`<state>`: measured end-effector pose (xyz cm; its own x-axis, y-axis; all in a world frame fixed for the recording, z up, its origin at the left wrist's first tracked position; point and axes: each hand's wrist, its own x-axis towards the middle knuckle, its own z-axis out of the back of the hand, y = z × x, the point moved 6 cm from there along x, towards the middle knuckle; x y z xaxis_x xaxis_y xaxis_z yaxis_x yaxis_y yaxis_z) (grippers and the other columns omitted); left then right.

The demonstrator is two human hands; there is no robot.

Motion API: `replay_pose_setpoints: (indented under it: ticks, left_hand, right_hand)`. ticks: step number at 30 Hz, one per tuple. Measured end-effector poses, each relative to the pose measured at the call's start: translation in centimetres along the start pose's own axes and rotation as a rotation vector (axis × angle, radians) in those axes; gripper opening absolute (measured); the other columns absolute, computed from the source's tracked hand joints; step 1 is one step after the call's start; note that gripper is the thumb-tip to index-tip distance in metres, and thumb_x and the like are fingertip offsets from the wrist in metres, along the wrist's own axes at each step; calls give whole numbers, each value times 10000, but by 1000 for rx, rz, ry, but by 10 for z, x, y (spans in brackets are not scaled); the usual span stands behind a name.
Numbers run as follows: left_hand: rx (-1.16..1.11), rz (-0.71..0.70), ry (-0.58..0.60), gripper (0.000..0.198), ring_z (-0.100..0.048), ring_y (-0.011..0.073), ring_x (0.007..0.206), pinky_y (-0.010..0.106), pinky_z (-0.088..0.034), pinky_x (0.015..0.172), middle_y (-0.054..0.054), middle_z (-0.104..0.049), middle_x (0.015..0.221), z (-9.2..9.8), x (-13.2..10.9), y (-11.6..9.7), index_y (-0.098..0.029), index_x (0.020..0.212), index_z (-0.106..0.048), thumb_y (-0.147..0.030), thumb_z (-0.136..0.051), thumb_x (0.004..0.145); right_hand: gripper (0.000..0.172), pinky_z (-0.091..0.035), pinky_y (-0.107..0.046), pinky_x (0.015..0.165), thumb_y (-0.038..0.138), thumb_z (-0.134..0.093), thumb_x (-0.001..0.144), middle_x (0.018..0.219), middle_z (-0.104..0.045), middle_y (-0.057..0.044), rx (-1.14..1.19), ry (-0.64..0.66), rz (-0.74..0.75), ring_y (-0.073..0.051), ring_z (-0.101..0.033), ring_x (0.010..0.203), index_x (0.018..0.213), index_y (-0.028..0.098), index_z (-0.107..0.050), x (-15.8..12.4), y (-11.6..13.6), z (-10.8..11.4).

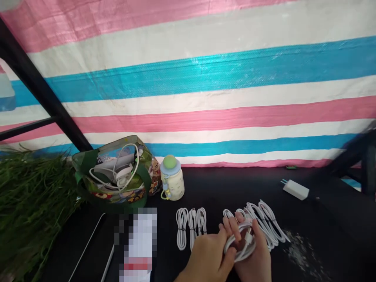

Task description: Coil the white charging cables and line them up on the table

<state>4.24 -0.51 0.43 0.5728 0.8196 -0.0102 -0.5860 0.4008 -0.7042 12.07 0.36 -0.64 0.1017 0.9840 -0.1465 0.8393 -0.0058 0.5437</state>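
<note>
Both of my hands are closed around one coiled white charging cable [249, 250], low and right of centre, with its plug end showing inside the loop. My left hand [207, 252] grips the coil's left side between thumb and fingers. On the other side, my right hand [255, 262] supports the coil, its palm partly hidden behind it. Three tied bundles of white cable [181, 229] lie in a row to the left of my hands. Beyond and right of them rest several more coiled white cables [266, 223], partly covered by my fingers.
A white power adapter [296, 189] lies at the right. Behind on the left stand a bottle [173, 180] with a green-topped lid and a green-handled bag [152, 172] holding cables. Green foliage [32, 203] fills the left edge. A striped sheet [205, 86] hangs behind the black table [223, 184].
</note>
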Motion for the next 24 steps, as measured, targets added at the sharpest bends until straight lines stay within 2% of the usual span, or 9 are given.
replay_pose_setpoints:
  ticks: [4,6,10,12,18,21,24]
  left_hand:
    - [28,-78,1,340,-679,247,707,306,-481,628,128,-726,838,-7,4,2,-122,1094,-573,-275,-386,855]
    - [31,-97,-6,384,-678,247,686,303,-484,613,121,-724,777,-10,7,4,-99,1156,-542,-282,-396,852]
    - [3,-121,-9,409,-680,237,679,299,-491,617,125,-727,792,-11,9,6,-103,1175,-549,-306,-362,873]
    - [-40,-133,-4,444,-669,216,636,289,-494,632,89,-717,703,-11,9,7,-105,1241,-515,-308,-334,890]
    - [-123,-99,-21,468,-671,201,638,289,-503,692,53,-713,650,-25,11,23,-134,1299,-485,-326,-291,919]
    - [-95,-81,-25,508,-656,202,578,288,-502,647,51,-699,605,-35,15,31,-106,1344,-435,-325,-298,907]
    - [-82,-59,9,544,-628,188,504,274,-488,592,52,-688,582,-40,17,34,-76,1366,-403,-353,-261,920]
  right_hand:
    - [297,-500,-314,631,447,-706,694,440,-411,64,15,0,6,-114,-412,473,595,217,-547,3,1,1]
    - [313,-490,-315,622,443,-697,702,435,-393,66,12,21,21,-113,-392,464,580,215,-520,5,2,1]
    - [334,-459,-300,585,448,-713,679,430,-362,76,31,56,15,-101,-346,446,570,214,-500,8,2,-2]
    - [337,-454,-300,582,457,-704,690,431,-355,77,27,72,21,-98,-324,446,575,213,-502,8,3,-2]
    - [348,-445,-287,572,498,-647,744,456,-367,68,0,92,44,-110,-346,477,611,214,-498,13,0,4]
    - [351,-407,-253,510,478,-664,728,435,-334,88,39,76,88,-78,-267,417,597,206,-485,17,-2,9]
    - [348,-363,-220,471,473,-660,739,442,-351,80,68,60,93,-76,-288,425,601,200,-494,17,-2,10]
